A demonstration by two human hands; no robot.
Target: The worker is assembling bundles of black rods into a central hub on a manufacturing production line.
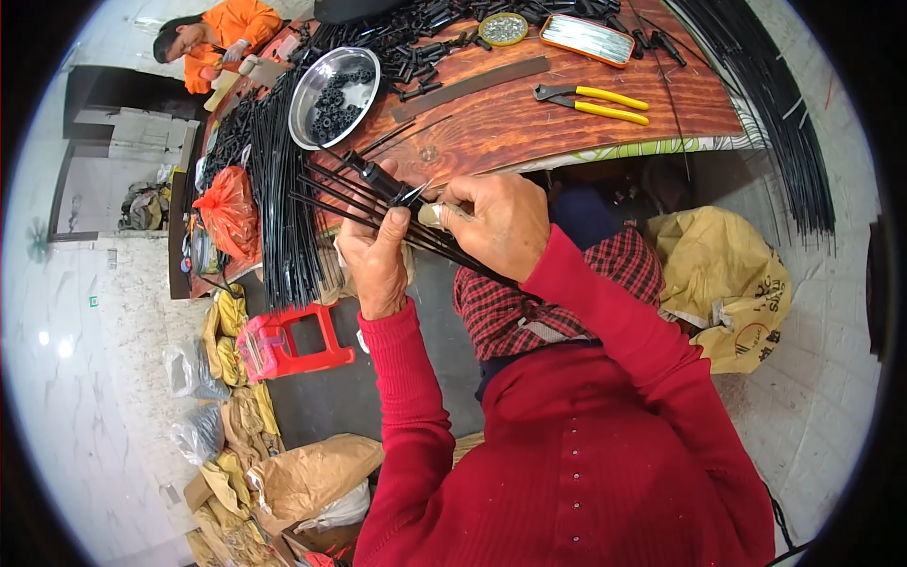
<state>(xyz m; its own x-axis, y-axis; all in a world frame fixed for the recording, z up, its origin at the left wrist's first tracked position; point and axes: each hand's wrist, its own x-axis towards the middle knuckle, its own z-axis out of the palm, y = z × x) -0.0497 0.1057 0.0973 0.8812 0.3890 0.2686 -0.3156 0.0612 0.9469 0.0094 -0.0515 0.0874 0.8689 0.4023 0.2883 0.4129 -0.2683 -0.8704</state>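
My left hand (376, 257) is closed around a small bunch of thin black rods (331, 197) and a black plastic tube-shaped fitting (374, 178) just above the table's near edge. The rods slant down to the right, passing beneath my right hand (505, 225). That hand is closed in a pinch beside the fitting, with a pale wrap on one digit. A thin silvery wire (414, 194) sticks out from its fingertips towards the fitting. Where the wire meets the fitting is too small to make out.
On the reddish wooden table (491, 132) are a steel bowl (297, 111) of black rings, yellow-handled pincers (605, 104), a flat bar (472, 87), a tin (588, 41) of silvery wires and many black fittings. Rod bundles (274, 208) hang at the left. A co-worker (231, 33) sits far left; a red stool (307, 342) stands below.
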